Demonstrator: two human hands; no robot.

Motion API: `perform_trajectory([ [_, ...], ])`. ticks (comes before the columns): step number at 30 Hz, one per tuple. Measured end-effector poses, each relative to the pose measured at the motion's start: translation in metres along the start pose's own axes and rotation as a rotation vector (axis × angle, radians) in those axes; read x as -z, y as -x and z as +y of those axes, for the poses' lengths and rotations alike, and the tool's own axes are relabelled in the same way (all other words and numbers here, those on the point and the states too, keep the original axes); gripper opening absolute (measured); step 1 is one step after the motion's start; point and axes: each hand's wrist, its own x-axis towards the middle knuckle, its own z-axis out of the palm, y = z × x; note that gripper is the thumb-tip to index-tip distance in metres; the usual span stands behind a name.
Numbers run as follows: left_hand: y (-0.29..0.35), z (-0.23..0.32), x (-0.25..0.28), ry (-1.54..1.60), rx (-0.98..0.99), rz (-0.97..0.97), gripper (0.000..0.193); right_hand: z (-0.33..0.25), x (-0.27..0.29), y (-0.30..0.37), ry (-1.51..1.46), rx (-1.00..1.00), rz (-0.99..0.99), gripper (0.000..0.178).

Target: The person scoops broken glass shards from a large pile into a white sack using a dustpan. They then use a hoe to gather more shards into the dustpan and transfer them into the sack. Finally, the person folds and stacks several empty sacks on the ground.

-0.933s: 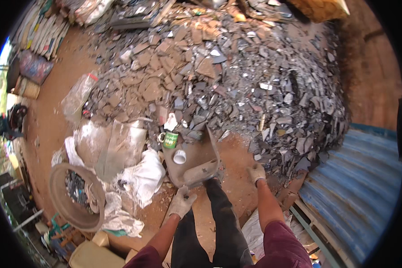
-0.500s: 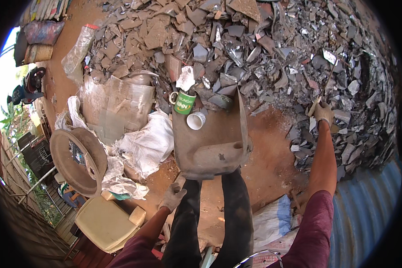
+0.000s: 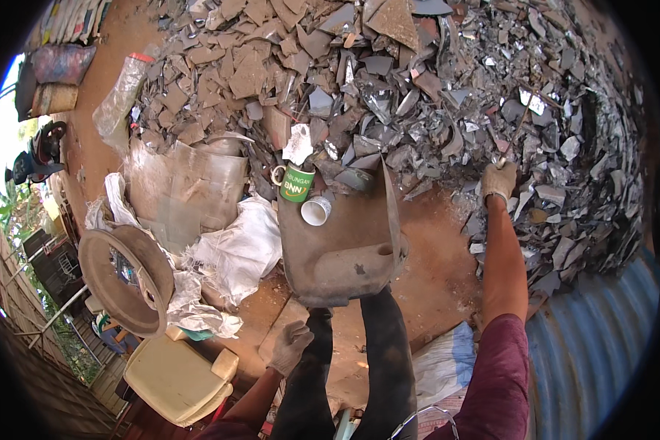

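Observation:
My right hand (image 3: 499, 181), in a dusty pale glove, is closed round a thin rod-like tool (image 3: 523, 121) at the edge of a heap of broken shards (image 3: 455, 121). The tool's far end lies among the shards and is hard to make out. Beside my left knee, my gloved left hand (image 3: 292, 346) hangs with its fingers curled in and nothing visible in them. Between the hands stands a worn grey-brown plastic scoop-like container (image 3: 337, 249). A green mug (image 3: 296, 183) and a white cup (image 3: 316, 210) lie in it, the cup tipped on its side.
To the left are a round rim-like ring (image 3: 95, 279), crumpled white sacks (image 3: 235, 246), clear sheets (image 3: 191, 183) and a cream plastic seat (image 3: 172, 374). Blue corrugated metal (image 3: 594, 345) borders the right side. A white and blue sack (image 3: 447, 359) lies by my right leg.
My right hand has moved left and slightly nearer along the shard heap with the tool. My left hand has shifted a little right and down, its fingers more curled.

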Motion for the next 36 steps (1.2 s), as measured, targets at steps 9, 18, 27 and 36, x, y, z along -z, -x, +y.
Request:
perform_trajectory([
  [9, 0.123, 0.022, 0.069, -0.694, 0.060, 0.216, 0.096, -0.162, 0.049, 0.115, -0.858, -0.461, 0.067, 0.040],
  [18, 0.111, 0.021, 0.080, -1.311, -0.157, 0.098, 0.101, -0.177, -0.110, 0.242, -0.100, 0.133, -0.333, 0.024],
  [27, 0.085, 0.041, 0.143, -1.297, -0.105, 0.078, 0.089, -0.259, 0.048, 0.380, -0.280, 0.086, -0.526, 0.037],
  [36, 0.080, 0.039, 0.148, -1.323, -0.120, 0.066, 0.080, -0.447, 0.042, 0.283, 0.083, 0.692, -0.274, 0.044],
])
